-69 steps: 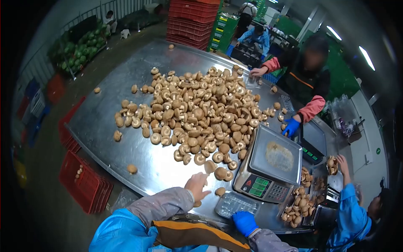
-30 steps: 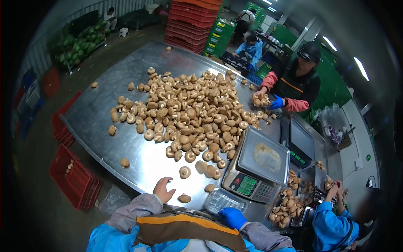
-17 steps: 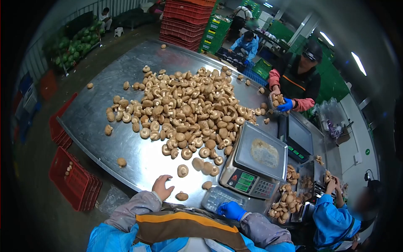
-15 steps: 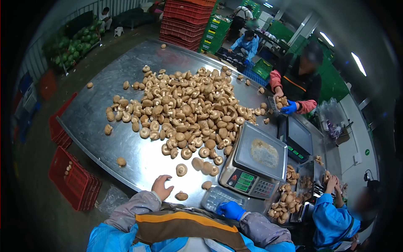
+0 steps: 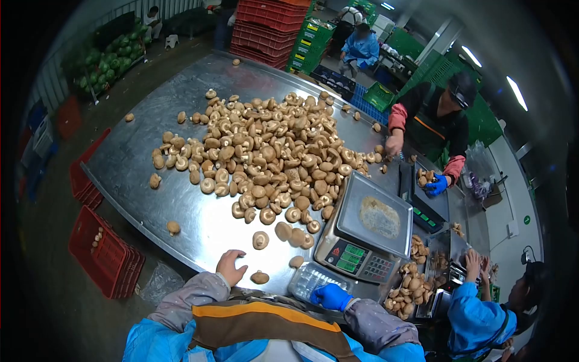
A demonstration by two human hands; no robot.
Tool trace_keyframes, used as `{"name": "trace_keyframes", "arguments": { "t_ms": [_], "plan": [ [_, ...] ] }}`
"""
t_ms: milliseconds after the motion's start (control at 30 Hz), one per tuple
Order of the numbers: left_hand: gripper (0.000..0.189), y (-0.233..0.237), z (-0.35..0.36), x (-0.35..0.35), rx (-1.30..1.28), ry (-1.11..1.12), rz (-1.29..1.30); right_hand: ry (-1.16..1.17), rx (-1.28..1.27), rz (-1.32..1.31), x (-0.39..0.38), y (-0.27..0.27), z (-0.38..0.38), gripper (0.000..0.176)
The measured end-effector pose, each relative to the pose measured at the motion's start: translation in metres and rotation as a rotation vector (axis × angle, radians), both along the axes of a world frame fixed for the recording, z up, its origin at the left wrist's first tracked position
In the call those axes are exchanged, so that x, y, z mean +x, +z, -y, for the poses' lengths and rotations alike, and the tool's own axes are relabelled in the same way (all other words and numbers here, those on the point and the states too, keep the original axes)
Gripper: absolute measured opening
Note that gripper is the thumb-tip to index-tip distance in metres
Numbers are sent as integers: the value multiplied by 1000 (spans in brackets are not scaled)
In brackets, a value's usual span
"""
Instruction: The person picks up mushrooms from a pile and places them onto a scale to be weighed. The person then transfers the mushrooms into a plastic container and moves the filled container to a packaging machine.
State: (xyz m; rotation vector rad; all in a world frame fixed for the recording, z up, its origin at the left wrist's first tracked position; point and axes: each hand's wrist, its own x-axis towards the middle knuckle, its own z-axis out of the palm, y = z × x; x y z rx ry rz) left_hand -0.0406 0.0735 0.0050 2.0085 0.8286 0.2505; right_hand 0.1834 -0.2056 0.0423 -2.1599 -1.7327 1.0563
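Observation:
My left hand [image 5: 231, 267], bare, rests at the near edge of the steel table [image 5: 151, 199] with its fingers apart and nothing in them. Just to its right lies a single mushroom [image 5: 260, 277]. In a blue glove, my right hand [image 5: 332, 297] grips the near right side of a clear plastic tray [image 5: 304, 279], which holds no mushrooms. Beyond the tray stands a silver weighing scale [image 5: 377, 217] with green displays and a bare, stained pan. A large heap of brown mushrooms [image 5: 265, 151] covers the middle of the table, with several loose ones around it.
Across the table, a person [image 5: 434, 120] has a gloved hand at mushrooms on a second scale [image 5: 425, 193]. Another person in blue [image 5: 482, 314] works at the right, near a mushroom pile [image 5: 410, 286]. Red crates [image 5: 105, 253] stand on the floor at left.
The person across the table has moved a pack of mushrooms down onto the second scale and drawn the other hand away. My hands have barely moved; the clear tray has shifted slightly.

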Motion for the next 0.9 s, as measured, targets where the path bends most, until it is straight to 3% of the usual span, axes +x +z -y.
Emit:
{"name": "trace_keyframes", "arguments": {
  "t_ms": [100, 133, 200, 267, 367, 400, 433, 467, 500, 567, 633, 667, 733, 833, 900],
  "plan": [
    [37, 2, -1, 0, -87, 37, 34, 64, 87, 226, -3, 31, -4, 12],
    [41, 10, -3, 0, -36, 29, 37, 45, 99, 323, -4, 64, -13, 11],
    [50, 37, -6, 1, 60, 7, 34, -224, 332, 311, 3, 119, -24, 14],
    [67, 58, -3, 10, 3, -82, 146, -439, 462, 375, 15, 137, -36, 12],
    [102, 104, 10, 34, -123, -257, 330, -638, 670, 139, -2, 136, -92, 8],
    [107, 110, 17, 44, -85, -266, 384, -601, 613, -44, -14, 134, -112, 16],
    [112, 112, 21, 51, -44, -272, 439, -683, 603, -519, -34, 122, -134, 25],
    [113, 105, 24, 54, -101, -192, 451, -520, 598, -498, -46, 106, -150, 33],
    [115, 94, 24, 54, -156, -115, 463, -498, 625, -228, -71, 111, -168, 34],
    [110, 109, 2, 36, -348, -67, 458, -473, 620, -423, -92, 90, -193, 32],
    [103, 82, -4, 27, -278, 114, 451, -467, 608, -487, -100, 70, -210, 27],
    [99, 70, -7, 21, -123, 109, 418, -466, 550, -514, -106, 64, -215, 26],
    [92, 63, -9, 9, -166, 149, 358, -452, 442, -550, -111, 56, -225, 23],
    [75, 17, -38, 1, -225, 200, 323, -308, 649, -714, -112, 21, -235, 27],
    [66, 4, -64, -13, -674, 458, 258, -318, 531, -754, -107, 36, -230, 31]
  ]
}}
